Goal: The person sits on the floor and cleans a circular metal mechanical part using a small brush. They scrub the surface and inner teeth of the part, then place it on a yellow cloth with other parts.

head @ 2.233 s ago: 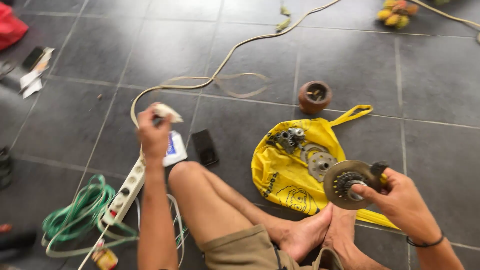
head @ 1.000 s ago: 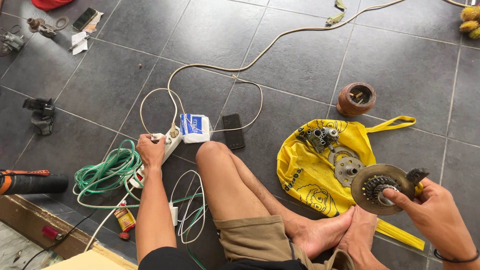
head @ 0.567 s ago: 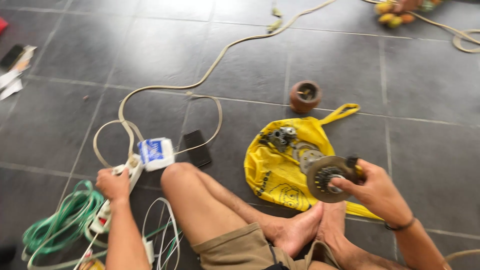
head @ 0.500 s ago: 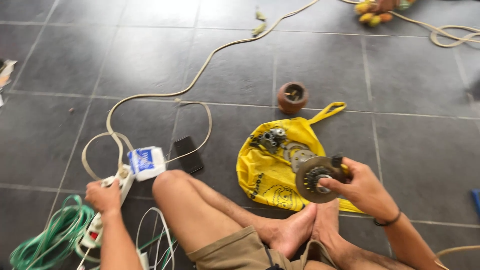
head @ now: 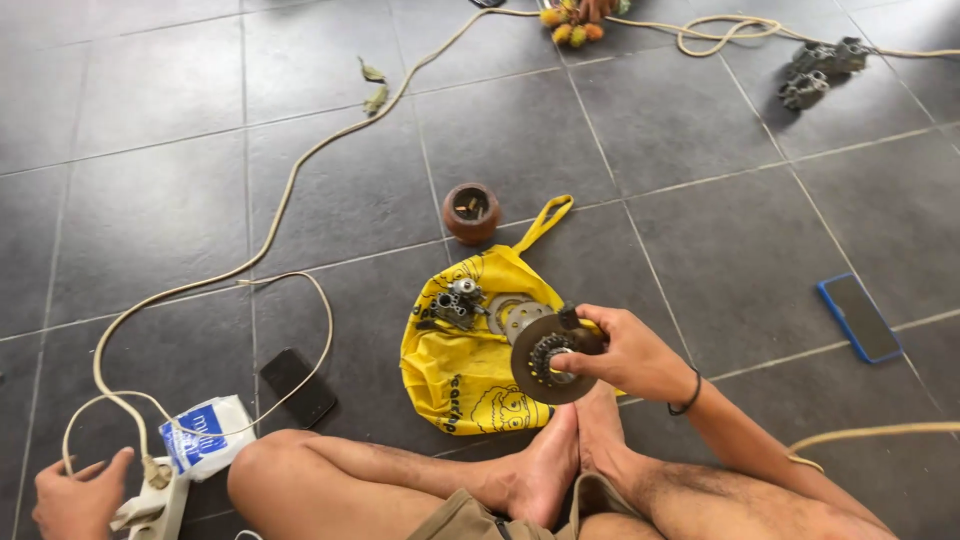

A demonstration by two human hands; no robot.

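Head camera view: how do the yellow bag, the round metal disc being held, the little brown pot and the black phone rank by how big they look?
1. Yellow bag, clearly largest.
2. Metal disc, held up in the right hand, so nearness to the camera may inflate it.
3. Black phone, looking close to the disc; unsure.
4. Brown pot, smallest.
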